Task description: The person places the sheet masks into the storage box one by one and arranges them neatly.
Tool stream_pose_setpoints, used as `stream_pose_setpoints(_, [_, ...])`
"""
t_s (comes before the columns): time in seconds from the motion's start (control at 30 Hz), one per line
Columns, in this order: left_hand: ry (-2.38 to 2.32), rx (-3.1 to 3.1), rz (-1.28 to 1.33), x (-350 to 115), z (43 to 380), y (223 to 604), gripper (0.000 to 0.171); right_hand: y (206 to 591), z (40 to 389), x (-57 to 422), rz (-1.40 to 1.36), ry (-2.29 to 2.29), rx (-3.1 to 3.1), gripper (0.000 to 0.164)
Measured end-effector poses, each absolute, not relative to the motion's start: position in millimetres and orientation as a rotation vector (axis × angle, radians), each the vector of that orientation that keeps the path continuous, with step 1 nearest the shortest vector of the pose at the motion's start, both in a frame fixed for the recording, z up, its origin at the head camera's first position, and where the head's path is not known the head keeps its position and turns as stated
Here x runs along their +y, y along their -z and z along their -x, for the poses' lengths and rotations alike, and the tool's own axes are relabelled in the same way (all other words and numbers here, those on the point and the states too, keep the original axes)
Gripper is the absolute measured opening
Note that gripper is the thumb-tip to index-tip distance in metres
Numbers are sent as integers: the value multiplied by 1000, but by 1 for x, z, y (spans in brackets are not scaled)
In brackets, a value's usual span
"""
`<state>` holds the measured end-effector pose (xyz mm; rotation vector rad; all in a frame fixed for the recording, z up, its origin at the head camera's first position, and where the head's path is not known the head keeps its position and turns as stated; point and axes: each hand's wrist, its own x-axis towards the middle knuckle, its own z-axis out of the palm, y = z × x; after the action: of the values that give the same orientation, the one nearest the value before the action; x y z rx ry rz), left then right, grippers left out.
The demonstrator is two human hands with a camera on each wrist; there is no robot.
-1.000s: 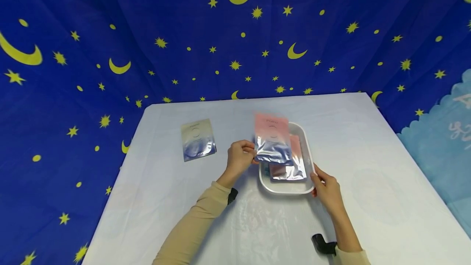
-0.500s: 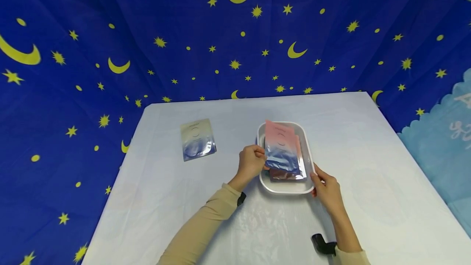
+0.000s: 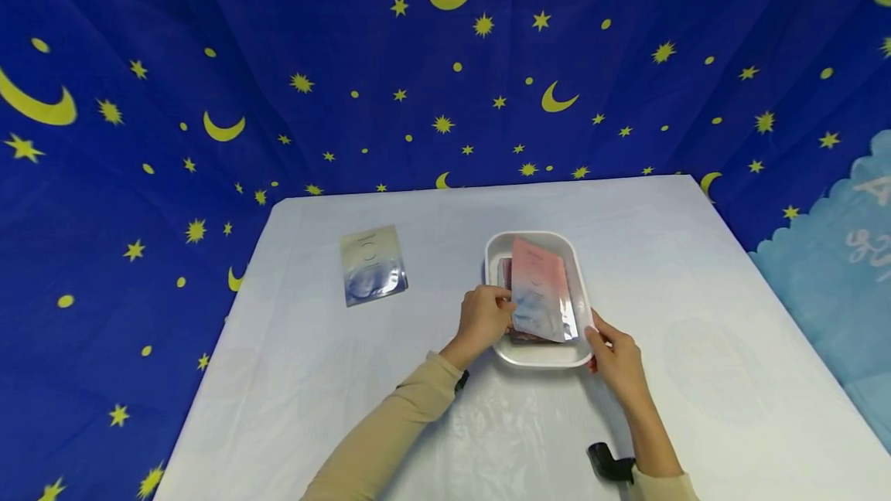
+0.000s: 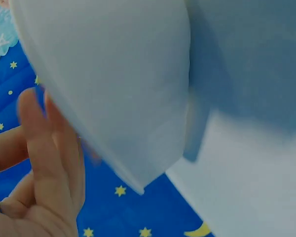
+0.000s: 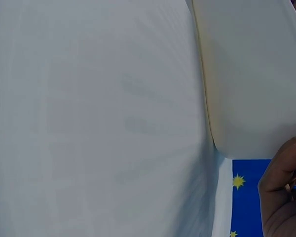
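Note:
My left hand (image 3: 483,315) pinches the left edge of a flat foil sachet (image 3: 539,284), pink at the top and fading to blue-silver. This sachet lies tilted inside a white rounded tray (image 3: 539,356), over more sachets that it mostly covers. With thumb and fingers, my right hand (image 3: 617,362) grips the tray's right rim near its front corner. In the left wrist view the left hand (image 4: 47,173) is beside the tray's pale side (image 4: 113,89). The right wrist view has the right hand (image 5: 286,185) at the tray's end (image 5: 256,79); the sachets are hidden there.
A beige-to-blue foil sachet (image 3: 373,265), apparently on top of another, lies left of the tray on the white-covered table (image 3: 278,377). Behind the table hangs a blue cloth (image 3: 369,37) with yellow moons and stars.
My left hand has moved right and toward me, bringing the pink-and-blue sachet from above the tray's back left down into it. The right hand stays on the rim.

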<state>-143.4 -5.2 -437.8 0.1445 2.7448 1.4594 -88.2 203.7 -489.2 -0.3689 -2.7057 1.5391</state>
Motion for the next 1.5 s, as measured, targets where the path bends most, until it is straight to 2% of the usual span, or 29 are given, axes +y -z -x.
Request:
stream_pose_setpoints(0.17, [-1343,2921,-212,-17,144,429,18,488,88,203,341,-1531,-2704,43])
stream_pose_setpoints(0.37, [-1392,2933,-88,-38,153,422,23,485,87,203,338,-1510,-2719,44])
stream_pose_setpoints(0.6, [-1315,3008,236,-91,172,433,31,487,87,203,345,-1504,-2726,44])
stream_pose_setpoints(0.87, [-1263,2904,661,-169,181,450,58,487,86,203,331,-1502,-2723,45])
stream_pose_setpoints(1.13, [-1113,2893,830,-215,188,467,74,485,86,202,330,-1510,-2721,44])
stream_pose_setpoints(1.2, [-1063,2891,847,-219,190,471,75,485,85,202,335,-1516,-2725,44])
stream_pose_setpoints(1.5, [-842,2934,838,-217,197,480,63,487,85,202,365,-1502,-2743,45])
